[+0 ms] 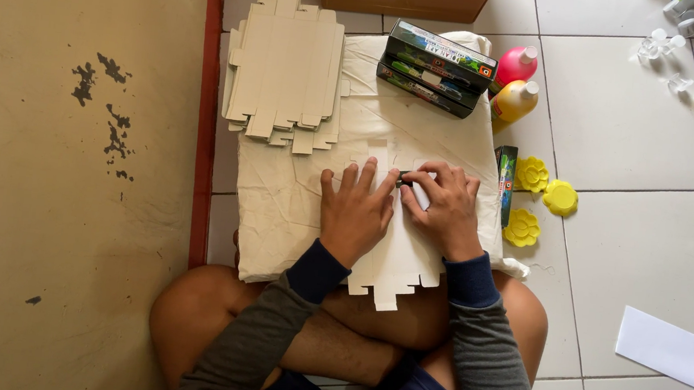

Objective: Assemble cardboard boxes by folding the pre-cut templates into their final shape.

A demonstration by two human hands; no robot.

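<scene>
Centrally, left hand (356, 209) spread, pressing flat white die-cut cardboard sheet (395, 265); right hand (447, 210) pinching small dark object (403, 179). Stack of flat beige carton blanks (285, 68) at 11 o'clock.

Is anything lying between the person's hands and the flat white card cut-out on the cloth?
Nothing visible. The left hand lies flat on the white card cut-out, and the right hand rests on it too, pinching a small dark object.

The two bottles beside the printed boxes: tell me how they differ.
The pink bottle lies farther from the person, its base partly hidden behind the stacked printed boxes; the yellow bottle lies nearer and shows more of its body. The pink one is bright magenta, the other orange-yellow. Both are small, lie on the tile floor and have white caps.
</scene>
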